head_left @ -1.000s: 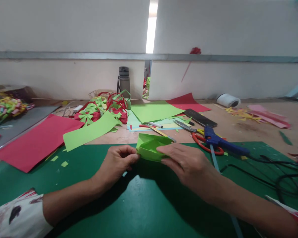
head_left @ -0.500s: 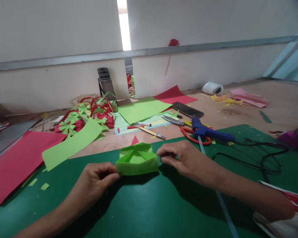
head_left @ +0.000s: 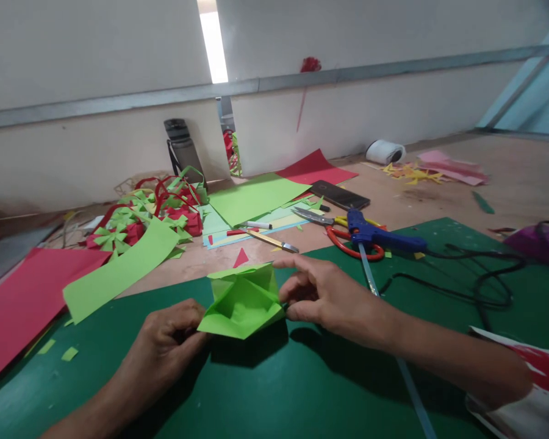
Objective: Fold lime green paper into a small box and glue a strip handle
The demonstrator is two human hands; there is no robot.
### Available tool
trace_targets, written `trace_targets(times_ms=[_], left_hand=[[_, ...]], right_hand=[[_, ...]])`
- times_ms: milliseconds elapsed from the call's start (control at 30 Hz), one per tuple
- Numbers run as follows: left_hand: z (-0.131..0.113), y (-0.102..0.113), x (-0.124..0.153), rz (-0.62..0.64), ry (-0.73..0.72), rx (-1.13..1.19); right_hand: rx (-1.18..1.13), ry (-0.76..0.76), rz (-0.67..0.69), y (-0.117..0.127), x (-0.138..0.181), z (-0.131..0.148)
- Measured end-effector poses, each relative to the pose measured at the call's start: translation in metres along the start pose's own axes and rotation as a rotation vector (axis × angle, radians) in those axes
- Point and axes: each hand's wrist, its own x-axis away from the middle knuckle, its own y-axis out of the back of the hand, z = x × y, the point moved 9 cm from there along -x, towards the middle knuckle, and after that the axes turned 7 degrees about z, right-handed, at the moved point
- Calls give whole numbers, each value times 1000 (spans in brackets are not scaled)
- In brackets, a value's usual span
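Observation:
A folded light-green paper box is held just above the dark green cutting mat. My left hand pinches its left corner with closed fingers. My right hand grips its right side, thumb and fingers pressed on the paper, index finger stretched along the top edge. The box's hollow inside faces me and its walls are spread open.
Behind the mat lie a blue glue gun with black cord, red-handled scissors, a craft knife, a phone, green paper sheets, a red sheet, finished red-and-green baskets and a bottle.
The view has swung left and tilted. The green paper has gone from a flat-sided box shape to one tipped toward me with its inside opened up; both hands kept their grip.

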Motion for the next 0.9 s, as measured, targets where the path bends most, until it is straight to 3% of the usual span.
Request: trace_targets(times_ms=[200, 333, 500, 667, 800, 900], left_hand=[[14, 4, -1, 7, 221, 169], [4, 9, -4, -24, 170, 196], [4, 4, -2, -8, 229, 220], [-12, 6, -4, -48, 47, 188], [-15, 3, -6, -76, -82, 66], [-16, 0, -6, -57, -137, -5]], right_hand=[[284, 109, -95, 8, 8, 18], [275, 152, -104, 8, 5, 20], [179, 181, -75, 4, 1, 17], [125, 136, -88, 5, -2, 12], [275, 256, -166, 9, 3, 26], [386, 324, -119, 3, 5, 32]])
